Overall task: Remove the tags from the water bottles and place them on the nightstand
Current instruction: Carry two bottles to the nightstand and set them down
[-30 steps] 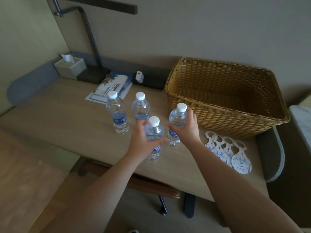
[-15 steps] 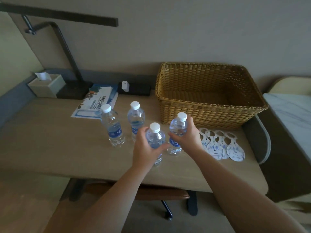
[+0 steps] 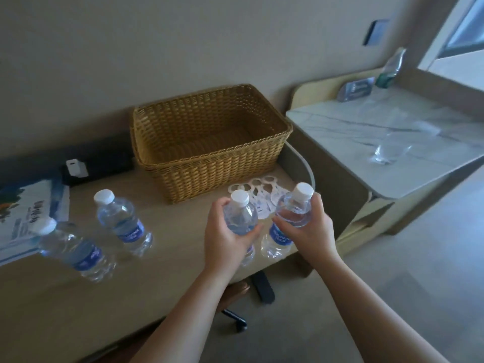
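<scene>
the marble-topped nightstand [image 3: 366, 132] is waiting to the right of the beige wooden surface [image 3: 170, 258]. the left hand [image 3: 225, 239] and right hand [image 3: 311, 229] are each gripping a clear white-capped water bottle [image 3: 239, 218] [image 3: 293, 213], untagged; white paper tags [image 3: 262, 189] are lying behind. next, seemingly, carrying both across.

Your left hand [image 3: 225, 238] gripping one water bottle [image 3: 239, 218], your right hand [image 3: 309, 229] gripping another bottle [image 3: 293, 213], tags [image 3: 262, 192] beside the wicker basket [image 3: 209, 142], nightstand [image 3: 379, 132] at right

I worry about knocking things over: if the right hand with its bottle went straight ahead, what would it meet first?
Probably the paper tags lying just beyond the right hand, then the wicker basket; depth is unclear.
</scene>
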Demonstrator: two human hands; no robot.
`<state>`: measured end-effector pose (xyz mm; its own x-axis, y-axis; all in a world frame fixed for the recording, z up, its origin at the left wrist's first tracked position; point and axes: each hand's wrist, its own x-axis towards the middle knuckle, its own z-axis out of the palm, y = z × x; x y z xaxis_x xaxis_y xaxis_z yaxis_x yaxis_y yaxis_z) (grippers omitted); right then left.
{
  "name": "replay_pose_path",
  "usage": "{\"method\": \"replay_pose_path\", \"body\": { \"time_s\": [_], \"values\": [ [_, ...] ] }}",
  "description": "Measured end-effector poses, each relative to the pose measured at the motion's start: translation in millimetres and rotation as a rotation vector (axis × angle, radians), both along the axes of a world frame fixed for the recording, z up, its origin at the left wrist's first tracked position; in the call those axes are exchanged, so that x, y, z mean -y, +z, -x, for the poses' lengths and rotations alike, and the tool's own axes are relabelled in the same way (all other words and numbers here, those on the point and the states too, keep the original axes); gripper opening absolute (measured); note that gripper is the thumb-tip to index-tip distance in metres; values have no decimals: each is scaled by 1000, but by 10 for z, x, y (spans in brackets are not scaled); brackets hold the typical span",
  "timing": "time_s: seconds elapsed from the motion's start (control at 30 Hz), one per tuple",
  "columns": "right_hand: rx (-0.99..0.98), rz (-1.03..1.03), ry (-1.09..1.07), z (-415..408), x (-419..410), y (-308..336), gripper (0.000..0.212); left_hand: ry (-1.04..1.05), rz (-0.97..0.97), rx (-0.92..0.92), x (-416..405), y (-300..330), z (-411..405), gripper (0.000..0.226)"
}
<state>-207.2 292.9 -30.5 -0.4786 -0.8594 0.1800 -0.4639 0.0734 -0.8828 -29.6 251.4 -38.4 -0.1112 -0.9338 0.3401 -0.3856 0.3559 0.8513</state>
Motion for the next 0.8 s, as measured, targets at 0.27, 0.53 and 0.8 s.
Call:
{"method": "replay_pose_path", "body": {
  "time_s": [0.27, 0.53, 0.8],
  "values": [
    [-16, 10, -346, 1014, -889, 62, 71, -345, -5, -6, -309, 144, 1306, 67],
    [-23, 57, -618, 2362, -2101, 88, 72, -670, -59, -46, -1147, 207, 2975, 65],
    [-112, 94, -917, 3691, -3462, 145, 63, -899, -151, -69, -2320, 262, 4781, 64]
  ]
}}
